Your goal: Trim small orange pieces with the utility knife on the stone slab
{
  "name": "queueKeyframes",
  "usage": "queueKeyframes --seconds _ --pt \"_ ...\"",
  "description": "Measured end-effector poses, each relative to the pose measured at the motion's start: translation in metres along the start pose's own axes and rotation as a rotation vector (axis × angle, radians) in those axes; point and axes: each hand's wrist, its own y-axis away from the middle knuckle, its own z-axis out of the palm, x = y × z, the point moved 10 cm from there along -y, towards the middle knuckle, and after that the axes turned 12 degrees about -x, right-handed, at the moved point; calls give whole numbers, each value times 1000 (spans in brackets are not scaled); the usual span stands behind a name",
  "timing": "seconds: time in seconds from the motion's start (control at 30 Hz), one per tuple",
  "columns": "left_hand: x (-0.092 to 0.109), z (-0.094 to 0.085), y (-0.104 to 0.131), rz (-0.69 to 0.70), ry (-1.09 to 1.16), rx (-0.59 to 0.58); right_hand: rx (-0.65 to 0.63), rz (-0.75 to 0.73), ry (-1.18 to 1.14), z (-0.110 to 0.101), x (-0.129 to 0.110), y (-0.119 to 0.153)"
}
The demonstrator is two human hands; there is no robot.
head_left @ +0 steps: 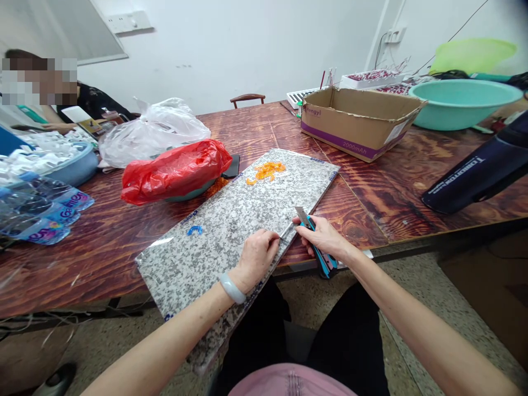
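My left hand [253,257], with a pale bangle [231,288] at the wrist, is closed in a pinch on one end of a thin, whitish rod-like piece [286,230]. The piece lies over the near edge of a grey speckled board [231,225]. Closed around a blue and black utility knife [325,265], my right hand [325,236] is at the other end of the piece. The knife's blade [302,215] sticks out and points up and away. Orange translucent bits [267,171] lie in a heap on the board's far part, and a few blue curved bits [194,230] on its left.
A red plastic bag [177,170] covers a bowl left of the board, near a white bag [160,129] and water bottles [45,212]. Right stand a cardboard box [350,129], a turquoise basin [462,104] and a dark flask [474,170]. Another person sits far left.
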Motion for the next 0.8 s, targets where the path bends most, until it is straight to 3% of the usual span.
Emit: queueKeyframes --seconds 0.57,0.8 --pt "0 0 -1 3 -3 -11 0 16 14 0 3 1" --pt "-1 2 0 11 -7 -1 32 -38 156 -8 -8 5"
